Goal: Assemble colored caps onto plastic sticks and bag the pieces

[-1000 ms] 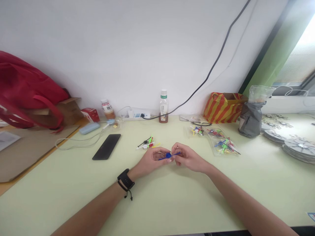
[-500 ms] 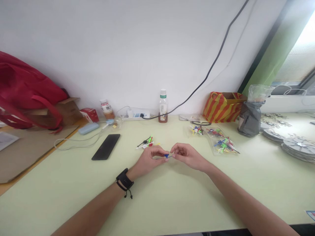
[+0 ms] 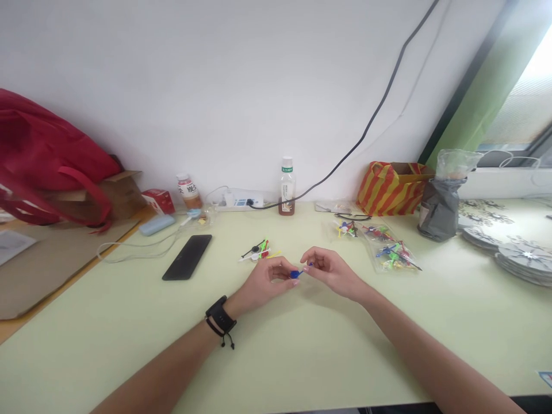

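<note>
Between thumb and fingers my left hand (image 3: 269,279) pinches a small blue plastic piece (image 3: 294,275) with a round body. A thin blue stem runs from it toward my right hand (image 3: 330,270), whose thumb and forefinger are closed on the stem's end. Whether the stem and the round body are one part, I cannot tell. Just behind my left hand lies a small pile of plastic pieces (image 3: 259,251) in white, black, green, red and yellow. A black watch (image 3: 221,315) and a cord bracelet are on my left wrist.
Clear bags of coloured pieces (image 3: 392,256) lie to the right. A black phone (image 3: 187,257) is at the left. Along the wall stand a tea bottle (image 3: 287,187), a power strip (image 3: 245,199) and a striped bag (image 3: 390,188). Stacked grey discs (image 3: 526,259) sit far right.
My right hand has shifted slightly right and up, away from my left. The blue piece has turned, showing its round body more fully, with the stem now slanting up toward my right fingers.
</note>
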The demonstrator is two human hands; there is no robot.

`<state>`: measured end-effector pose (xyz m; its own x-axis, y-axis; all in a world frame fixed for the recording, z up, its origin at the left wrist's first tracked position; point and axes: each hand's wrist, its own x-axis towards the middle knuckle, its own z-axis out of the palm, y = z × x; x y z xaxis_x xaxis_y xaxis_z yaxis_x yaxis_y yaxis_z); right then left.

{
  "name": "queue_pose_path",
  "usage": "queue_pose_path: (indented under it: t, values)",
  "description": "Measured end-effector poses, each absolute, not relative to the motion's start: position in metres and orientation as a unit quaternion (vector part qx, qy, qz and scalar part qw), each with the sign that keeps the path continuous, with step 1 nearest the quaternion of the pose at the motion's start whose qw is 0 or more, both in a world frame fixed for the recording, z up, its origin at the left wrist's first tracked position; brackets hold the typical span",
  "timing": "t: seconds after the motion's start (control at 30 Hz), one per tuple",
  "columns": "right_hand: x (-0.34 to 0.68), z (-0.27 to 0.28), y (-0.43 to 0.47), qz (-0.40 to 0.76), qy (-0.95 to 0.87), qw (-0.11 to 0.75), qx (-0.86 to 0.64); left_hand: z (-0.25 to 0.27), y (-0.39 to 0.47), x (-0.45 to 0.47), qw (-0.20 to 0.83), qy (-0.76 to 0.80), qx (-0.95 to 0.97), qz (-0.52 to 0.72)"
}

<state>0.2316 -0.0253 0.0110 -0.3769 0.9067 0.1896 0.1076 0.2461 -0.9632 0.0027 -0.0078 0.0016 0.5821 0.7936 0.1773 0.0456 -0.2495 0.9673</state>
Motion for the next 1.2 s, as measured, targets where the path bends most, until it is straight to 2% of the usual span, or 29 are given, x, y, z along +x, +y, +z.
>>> queue_pose_path:
  t: [0.2,0.37,0.43,0.6,0.73,1.0,1.2]
  values:
    - [0.232,0.004,-0.023,0.492,-0.655,0.433,-0.376,0.007,-0.007,0.003,0.595,0.296,0.671,0.330]
    - [0.234,0.005,-0.023,0.339,-0.687,0.480,-0.428,0.003,-0.001,0.002,0.586,0.316,0.637,0.388]
    - [0.233,0.007,-0.025,0.315,-0.703,0.478,-0.422,0.000,0.002,0.001,0.580,0.321,0.627,0.409]
    - [0.226,0.006,-0.033,0.381,-0.685,0.469,-0.407,-0.001,0.004,0.001,0.585,0.321,0.616,0.417]
    - [0.222,0.004,-0.034,0.472,-0.673,0.409,-0.396,0.001,0.003,0.001,0.581,0.327,0.613,0.423]
    - [0.217,0.005,-0.031,0.503,-0.629,0.454,-0.381,0.001,0.002,0.001,0.576,0.316,0.625,0.421]
    - [0.215,-0.001,-0.031,0.519,-0.640,0.439,-0.358,0.000,0.002,0.001,0.577,0.299,0.636,0.416]
